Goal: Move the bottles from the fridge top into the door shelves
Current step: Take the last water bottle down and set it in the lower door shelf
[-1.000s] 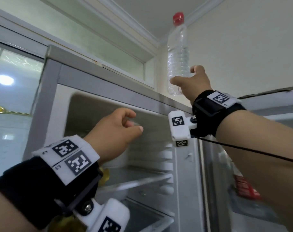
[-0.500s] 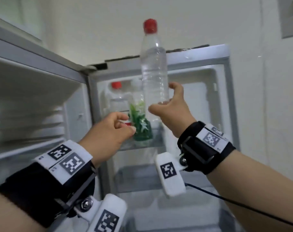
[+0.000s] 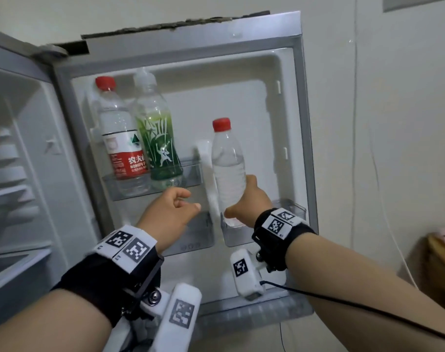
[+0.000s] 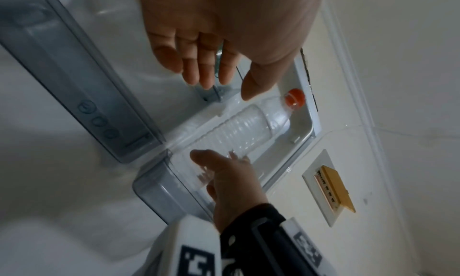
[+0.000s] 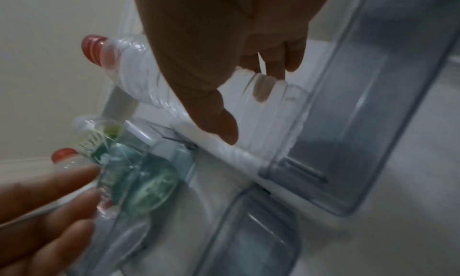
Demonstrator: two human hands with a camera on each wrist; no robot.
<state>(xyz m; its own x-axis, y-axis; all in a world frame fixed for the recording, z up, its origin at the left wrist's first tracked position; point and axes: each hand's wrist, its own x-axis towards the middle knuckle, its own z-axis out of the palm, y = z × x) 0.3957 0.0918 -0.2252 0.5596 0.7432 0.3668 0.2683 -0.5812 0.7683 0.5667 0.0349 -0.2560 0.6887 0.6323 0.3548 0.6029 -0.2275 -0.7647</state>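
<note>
My right hand (image 3: 244, 199) grips the lower body of a clear bottle with a red cap (image 3: 227, 161), held upright with its base just inside the right door shelf (image 3: 296, 208). The right wrist view shows this clear bottle (image 5: 139, 77) under my thumb and fingers, against the right door shelf (image 5: 348, 122). In the upper left door shelf (image 3: 193, 174) stand a red-labelled water bottle (image 3: 122, 138) and a green-labelled bottle (image 3: 158, 133). My left hand (image 3: 175, 207) hovers loosely curled before the lower left shelf (image 3: 203, 237), holding nothing. From the left wrist view, my left hand (image 4: 211, 67) hangs relaxed above the clear bottle (image 4: 239, 134).
The fridge door (image 3: 302, 123) stands open against a white wall. The fridge's inner compartment (image 3: 15, 174) with its shelves lies at the left. A thin cord (image 3: 376, 174) runs down the wall, and a wooden piece of furniture (image 3: 442, 262) sits at the far right.
My right hand has carried the clear bottle down from the fridge top to the right door shelf. The view has swung from the fridge body to the open door. The left hand stayed loosely curled.
</note>
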